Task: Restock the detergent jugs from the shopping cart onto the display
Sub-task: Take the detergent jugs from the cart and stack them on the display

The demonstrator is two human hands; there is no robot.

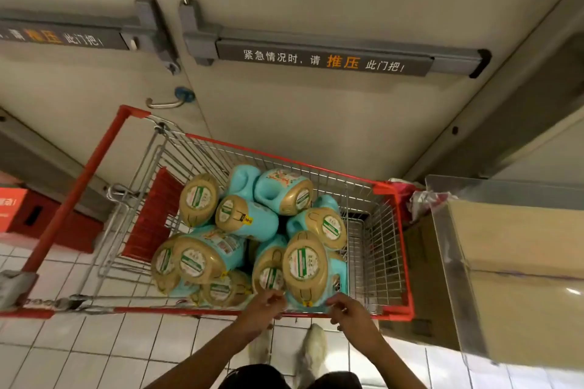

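Note:
A wire shopping cart (392,249) with red trim stands in front of me, piled with several turquoise detergent jugs whose gold bottoms face up. The nearest jug (305,265) leans against the cart's front rim. My left hand (264,309) and my right hand (346,309) are at the rim on either side of that jug's lower end, fingers curled. Whether the fingers grip the jug or the rim is not clear. Another jug (284,191) lies on top at the back.
The display (518,249), a clear-walled bin lined with cardboard, stands right of the cart. Double emergency doors with push bars (322,57) are straight ahead. A red box (19,208) sits on the floor at left. White tiled floor and my shoes (314,347) lie below.

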